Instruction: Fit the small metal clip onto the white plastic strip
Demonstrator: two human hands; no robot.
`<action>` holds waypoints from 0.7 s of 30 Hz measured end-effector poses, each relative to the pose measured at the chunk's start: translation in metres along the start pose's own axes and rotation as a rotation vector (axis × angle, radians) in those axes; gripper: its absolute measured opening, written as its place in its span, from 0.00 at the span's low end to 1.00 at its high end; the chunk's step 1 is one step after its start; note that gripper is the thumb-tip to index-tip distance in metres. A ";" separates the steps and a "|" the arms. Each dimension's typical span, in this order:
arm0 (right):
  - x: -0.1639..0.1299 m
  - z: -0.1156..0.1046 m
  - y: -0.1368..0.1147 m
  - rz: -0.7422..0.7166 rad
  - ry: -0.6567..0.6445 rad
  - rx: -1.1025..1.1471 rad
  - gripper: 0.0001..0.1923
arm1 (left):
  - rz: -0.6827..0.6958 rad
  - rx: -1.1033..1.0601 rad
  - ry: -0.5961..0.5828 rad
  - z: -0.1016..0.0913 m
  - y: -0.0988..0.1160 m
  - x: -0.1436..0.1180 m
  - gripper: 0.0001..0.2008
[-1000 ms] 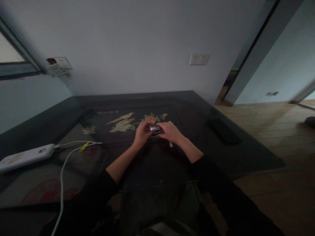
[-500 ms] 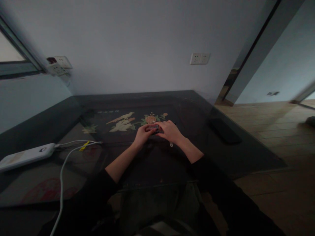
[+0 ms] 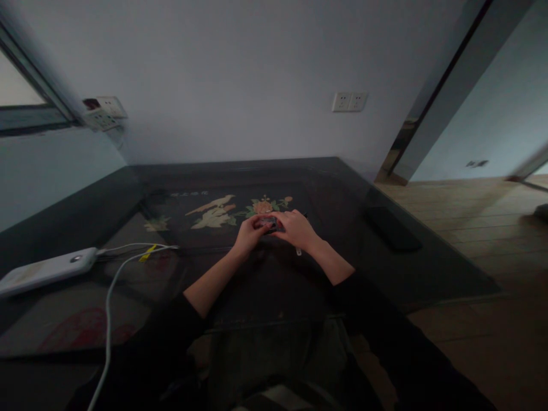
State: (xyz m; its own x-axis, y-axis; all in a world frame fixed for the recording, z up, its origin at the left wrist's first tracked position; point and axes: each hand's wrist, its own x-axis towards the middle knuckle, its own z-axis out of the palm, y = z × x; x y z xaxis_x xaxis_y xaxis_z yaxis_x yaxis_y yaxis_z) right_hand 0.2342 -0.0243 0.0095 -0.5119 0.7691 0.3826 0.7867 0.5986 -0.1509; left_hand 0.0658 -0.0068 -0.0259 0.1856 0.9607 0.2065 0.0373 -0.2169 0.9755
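Between my two hands is a small dark object (image 3: 270, 224) with a shiny, clear-looking part; its kind is too small and covered to make out. My left hand (image 3: 249, 234) grips its left side, thumb on the near face. On the right side my right hand (image 3: 294, 227) has its fingers closed round the same object, hiding much of it. A small pale strip with a hole (image 3: 298, 251) pokes out below my right hand; I cannot tell whether it is held or lies on the dark table (image 3: 257, 285).
At the left lies a white power strip (image 3: 51, 270) with a white cable (image 3: 108, 308) and a yellow tag (image 3: 148, 253). A black flat object (image 3: 393, 229), phone-like, lies at the right. Behind the table rises a wall with sockets (image 3: 350, 102).
Both hands stay in the same place around the small object, with only slight finger movement. The whole view has shifted very slightly.
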 end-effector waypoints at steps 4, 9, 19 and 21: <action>0.000 -0.001 -0.001 0.003 0.000 -0.002 0.25 | -0.012 0.003 0.001 -0.001 0.001 0.000 0.18; -0.001 -0.002 -0.001 0.016 0.012 0.006 0.23 | -0.042 -0.054 -0.010 0.000 0.003 -0.002 0.18; 0.000 0.000 -0.003 0.017 0.002 -0.038 0.23 | -0.017 -0.068 0.000 0.007 -0.002 -0.004 0.18; 0.000 0.000 -0.004 0.012 -0.003 -0.040 0.23 | -0.007 -0.029 0.013 0.007 -0.003 -0.003 0.17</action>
State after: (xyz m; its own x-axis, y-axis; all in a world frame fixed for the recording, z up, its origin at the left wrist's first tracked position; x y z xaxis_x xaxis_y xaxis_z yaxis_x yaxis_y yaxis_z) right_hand 0.2309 -0.0265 0.0099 -0.5033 0.7772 0.3779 0.8061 0.5797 -0.1187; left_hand 0.0717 -0.0105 -0.0303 0.1728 0.9643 0.2007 0.0098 -0.2055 0.9786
